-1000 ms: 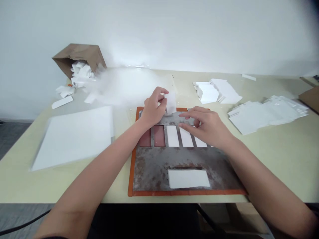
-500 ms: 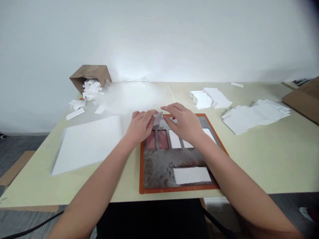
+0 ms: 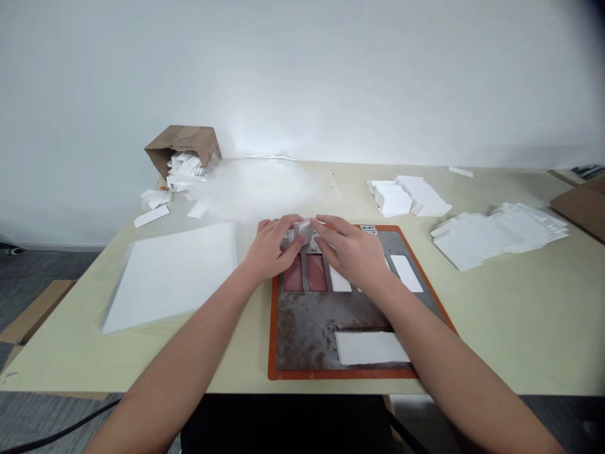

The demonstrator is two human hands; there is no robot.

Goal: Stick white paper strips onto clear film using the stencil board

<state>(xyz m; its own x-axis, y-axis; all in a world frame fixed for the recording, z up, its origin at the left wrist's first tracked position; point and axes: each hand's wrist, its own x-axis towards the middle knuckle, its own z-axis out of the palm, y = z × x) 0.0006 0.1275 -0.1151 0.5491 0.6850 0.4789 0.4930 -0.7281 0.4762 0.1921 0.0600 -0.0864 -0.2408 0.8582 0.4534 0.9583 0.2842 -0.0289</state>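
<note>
Over the far left part of a grey plate with an orange border (image 3: pixel 302 315), both hands meet at a small white paper piece (image 3: pixel 304 231) held on edge. My left hand (image 3: pixel 270 250) pinches it between thumb and fingers. My right hand (image 3: pixel 355 255) is closed on its right edge with the fingertips. Beneath the hands, two slots in the plate show a reddish bottom (image 3: pixel 293 277). Other slots hold white strips (image 3: pixel 407 274), partly covered by my right hand. A larger white strip (image 3: pixel 368 348) lies in the plate's near part, its right end behind my right forearm.
Left of the plate lies a white sheet stack (image 3: pixel 174 271). A tipped cardboard box (image 3: pixel 189 139) spills white paper pieces at the back left. White card stacks (image 3: pixel 392 198) and fanned white sheets (image 3: pixel 496 233) lie to the right. Another cardboard box (image 3: pixel 583 205) stands at the right edge.
My right fingers, apart from the paper piece before, have moved in and now touch it. The view has shifted slightly, and the rightmost white strip shows more fully.
</note>
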